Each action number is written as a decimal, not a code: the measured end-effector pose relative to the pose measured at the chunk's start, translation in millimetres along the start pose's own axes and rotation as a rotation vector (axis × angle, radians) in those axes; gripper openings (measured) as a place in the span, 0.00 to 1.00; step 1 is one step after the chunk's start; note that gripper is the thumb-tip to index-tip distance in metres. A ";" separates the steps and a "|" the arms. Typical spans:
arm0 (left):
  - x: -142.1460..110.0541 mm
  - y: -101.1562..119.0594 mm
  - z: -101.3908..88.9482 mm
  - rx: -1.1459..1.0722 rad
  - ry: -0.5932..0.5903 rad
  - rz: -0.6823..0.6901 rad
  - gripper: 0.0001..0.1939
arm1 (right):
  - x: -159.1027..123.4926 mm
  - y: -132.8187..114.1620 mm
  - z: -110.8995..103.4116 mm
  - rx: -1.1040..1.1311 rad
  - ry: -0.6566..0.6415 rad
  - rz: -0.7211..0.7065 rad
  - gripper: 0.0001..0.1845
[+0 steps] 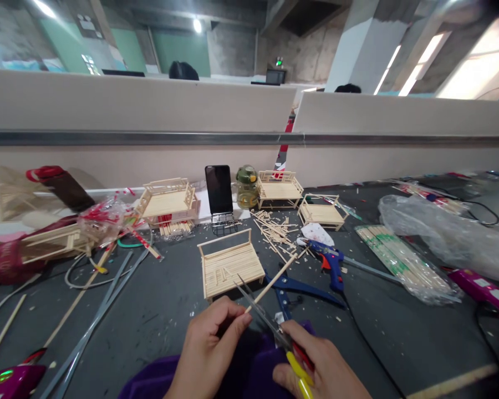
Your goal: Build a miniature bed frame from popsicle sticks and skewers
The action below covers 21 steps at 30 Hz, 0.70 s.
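Note:
My left hand [214, 346] pinches the lower end of a thin wooden stick [274, 280], which slants up to the right. In my right hand [322, 354] is a pair of scissors [270, 321] with red and yellow handles, its blades apart and crossing the stick close to my left fingertips. Just beyond the blades stands a small bench-like frame of wooden sticks [233, 271], with a rail at its back and several short pieces lying on its slatted top. A dark blue metal tool [307, 285] lies under and behind the stick, partly hidden.
A blue glue gun [335, 266] and a pile of short sticks [274, 230] lie behind. Finished-looking stick models [168, 202] stand along the partition, around a phone on a stand [219, 191] and a green-lidded bottle [247, 185]. Bagged sticks [403, 260] lie right, clear glue rods [95, 321] left.

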<state>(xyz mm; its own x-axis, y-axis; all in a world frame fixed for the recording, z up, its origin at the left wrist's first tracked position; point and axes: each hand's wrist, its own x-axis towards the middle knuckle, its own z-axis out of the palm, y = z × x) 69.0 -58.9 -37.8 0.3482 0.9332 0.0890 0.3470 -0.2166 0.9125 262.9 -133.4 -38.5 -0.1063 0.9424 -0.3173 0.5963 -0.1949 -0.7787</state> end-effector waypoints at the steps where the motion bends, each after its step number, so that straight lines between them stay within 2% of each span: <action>1: -0.2 0.6 -0.2 -0.014 -0.002 -0.003 0.13 | -1.3 -0.5 -0.6 -0.006 0.001 -0.004 0.13; 7: 0.6 6.3 -1.0 -0.178 -0.082 -0.148 0.16 | -4.8 -0.5 -8.4 -0.021 -0.063 0.028 0.19; 10: 1.3 6.3 -1.5 -0.250 -0.146 -0.219 0.18 | -1.7 3.0 -8.2 0.017 -0.091 0.009 0.16; 13: 2.4 4.6 -1.0 -0.292 -0.172 -0.269 0.19 | 1.4 5.7 -4.2 0.032 -0.051 0.003 0.13; 18: 3.5 4.1 1.2 -0.304 -0.161 -0.273 0.18 | -0.2 3.1 0.0 0.013 -0.027 0.036 0.13; 21: 5.2 4.6 -1.9 -0.292 -0.111 -0.225 0.18 | -5.6 -2.5 0.4 -0.043 -0.025 0.052 0.18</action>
<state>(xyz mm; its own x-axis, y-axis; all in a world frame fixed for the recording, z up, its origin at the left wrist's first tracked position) 70.8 -54.5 -32.4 0.3896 0.9077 -0.1559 0.1687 0.0960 0.9810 261.7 -138.3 -35.0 -0.0940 0.9241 -0.3703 0.6348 -0.2308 -0.7374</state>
